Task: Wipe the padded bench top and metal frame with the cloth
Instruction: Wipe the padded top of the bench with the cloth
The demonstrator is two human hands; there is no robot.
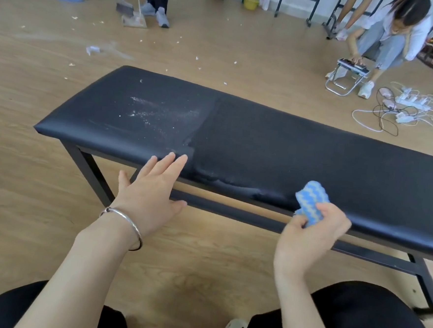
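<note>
A long black padded bench top (pixel 301 144) runs from the middle left to the right edge, on a black metal frame (pixel 232 211). White dust specks (pixel 147 110) cover its left part; the right part looks darker and damp. My left hand (pixel 152 192) is spread flat, fingertips at the bench's near edge. My right hand (pixel 310 234) grips a bunched blue and white cloth (pixel 310 201) just at the near edge of the bench top.
Wooden floor with scattered white scraps (pixel 197 60). A crouching person (pixel 388 37) works at a small folding stool (pixel 347 75) at the back right, beside tangled cables and power strips (pixel 404 107). Another person's legs stand by a broom and dustpan (pixel 133 12) at the back.
</note>
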